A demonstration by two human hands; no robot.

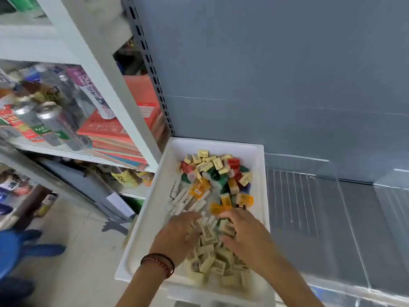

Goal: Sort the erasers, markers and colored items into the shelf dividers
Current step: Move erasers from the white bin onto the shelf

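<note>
A white bin (155,196) holds a mixed heap. Cream erasers (210,260) with printed labels fill its near half, and more lie at the far end (202,161). White markers (186,199) lie in a bunch at middle left. Orange, green and red colored items (225,185) are piled in the middle and right. Both my hands reach into the near half. My left hand (179,234) rests palm down on the erasers, fingers bent into the pile. My right hand (245,234) lies over the erasers beside it, fingertips curled around a few; blur hides the exact grip.
A grey shelf deck (321,218) with clear dividers (358,247) stretches to the right of the bin, backed by a grey panel. On the left stands a white rack (106,85) with cans, bottles and red books. A blue object (15,249) lies on the tiled floor.
</note>
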